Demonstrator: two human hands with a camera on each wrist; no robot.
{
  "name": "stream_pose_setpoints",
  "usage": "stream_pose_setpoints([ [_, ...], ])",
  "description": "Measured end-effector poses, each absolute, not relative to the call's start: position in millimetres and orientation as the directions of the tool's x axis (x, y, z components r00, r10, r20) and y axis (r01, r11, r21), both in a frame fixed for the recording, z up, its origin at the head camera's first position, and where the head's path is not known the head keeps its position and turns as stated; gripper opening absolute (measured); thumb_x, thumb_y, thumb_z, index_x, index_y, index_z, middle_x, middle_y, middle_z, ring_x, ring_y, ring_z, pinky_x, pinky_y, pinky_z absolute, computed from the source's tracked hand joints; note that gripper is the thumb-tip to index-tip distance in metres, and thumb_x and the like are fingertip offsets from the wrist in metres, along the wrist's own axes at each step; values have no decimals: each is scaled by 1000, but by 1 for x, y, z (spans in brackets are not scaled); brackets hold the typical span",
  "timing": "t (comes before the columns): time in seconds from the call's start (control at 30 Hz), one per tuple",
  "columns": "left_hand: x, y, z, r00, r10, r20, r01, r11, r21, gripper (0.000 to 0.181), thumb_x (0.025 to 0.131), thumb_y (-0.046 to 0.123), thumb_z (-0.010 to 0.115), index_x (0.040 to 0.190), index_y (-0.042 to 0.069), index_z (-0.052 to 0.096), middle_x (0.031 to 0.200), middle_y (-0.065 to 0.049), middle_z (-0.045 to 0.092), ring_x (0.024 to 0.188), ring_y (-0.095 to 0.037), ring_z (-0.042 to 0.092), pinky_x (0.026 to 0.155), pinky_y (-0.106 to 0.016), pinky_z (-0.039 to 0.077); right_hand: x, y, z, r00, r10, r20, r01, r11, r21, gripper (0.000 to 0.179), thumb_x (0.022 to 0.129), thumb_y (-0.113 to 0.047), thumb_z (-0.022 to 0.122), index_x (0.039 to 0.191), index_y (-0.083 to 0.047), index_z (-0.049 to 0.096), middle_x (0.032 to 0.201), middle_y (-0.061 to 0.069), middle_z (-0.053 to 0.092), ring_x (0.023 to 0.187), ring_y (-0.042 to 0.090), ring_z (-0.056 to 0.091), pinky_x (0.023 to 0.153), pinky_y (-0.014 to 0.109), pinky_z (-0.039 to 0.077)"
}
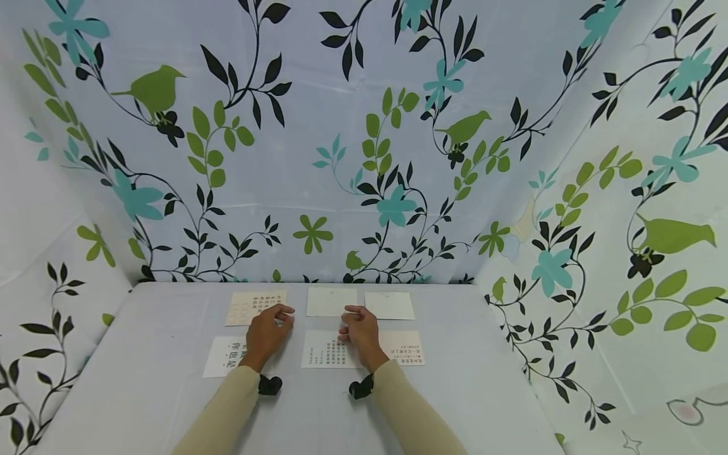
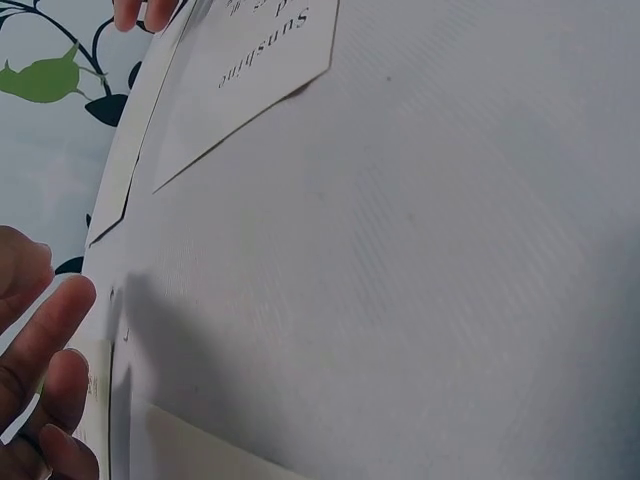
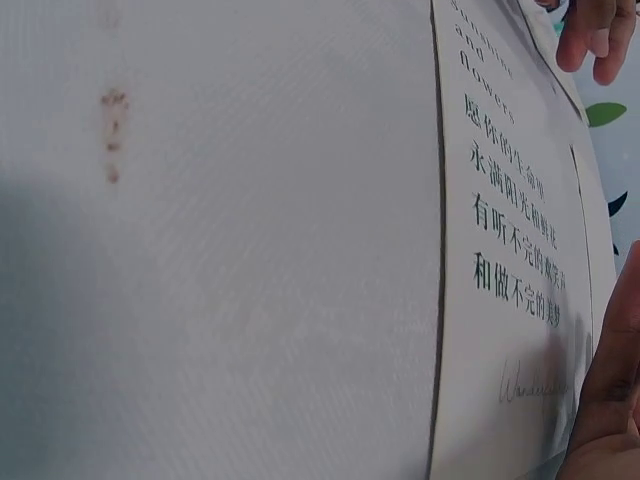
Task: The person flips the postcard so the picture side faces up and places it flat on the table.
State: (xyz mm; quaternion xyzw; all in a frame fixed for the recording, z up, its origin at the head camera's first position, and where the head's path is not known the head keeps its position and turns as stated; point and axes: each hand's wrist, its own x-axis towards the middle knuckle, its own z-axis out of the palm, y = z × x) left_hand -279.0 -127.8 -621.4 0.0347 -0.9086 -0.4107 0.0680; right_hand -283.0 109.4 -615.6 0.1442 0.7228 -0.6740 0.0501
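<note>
Over the two left-hand cards hovers my left hand [image 1: 267, 336], fingers loosely bent with nothing between them. It partly covers a cream card with rows of characters [image 1: 241, 311] and a white card with large dark characters [image 1: 220, 359]. My right hand [image 1: 362, 335] is above the middle of the layout, its fingers likewise relaxed and without anything in them. Beneath it lie a white card with dense text [image 1: 321, 351] and a cream card with reddish print [image 1: 406, 349]. In the right wrist view, the dense-text card [image 3: 500, 330] shows Chinese lines, English words and a script line.
Behind the hands lie two pale, nearly blank cards, one in the middle [image 1: 328, 301] and one to the right [image 1: 392, 306]. All the cards rest flat on a white-covered table [image 1: 318, 417]. A leaf-and-bird patterned cloth [image 1: 284, 164] hangs at the back and sides.
</note>
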Motion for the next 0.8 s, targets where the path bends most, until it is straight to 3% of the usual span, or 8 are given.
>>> stream_pose_setpoints([
  [0.53, -291, -118, -619, -993, -91, 74, -2, 645, 764, 22, 99, 22, 70, 120, 17, 76, 107, -7, 78, 87, -22, 64, 79, -37, 43, -289, 126, -610, -954, 158, -254, 266, 58, -962, 38, 103, -15, 68, 140, -11, 65, 115, 8, 68, 80, 14, 70, 70, 28, 62],
  [0.8, -295, -114, -621, -995, -90, 40, -24, 614, 789, 24, 100, 20, 69, 123, 15, 74, 113, -9, 78, 106, -30, 67, 95, -49, 47, -295, 133, -609, -948, 187, -258, 275, 71, -959, 37, 104, -18, 67, 141, -13, 65, 118, 9, 67, 83, 16, 71, 71, 28, 62],
])
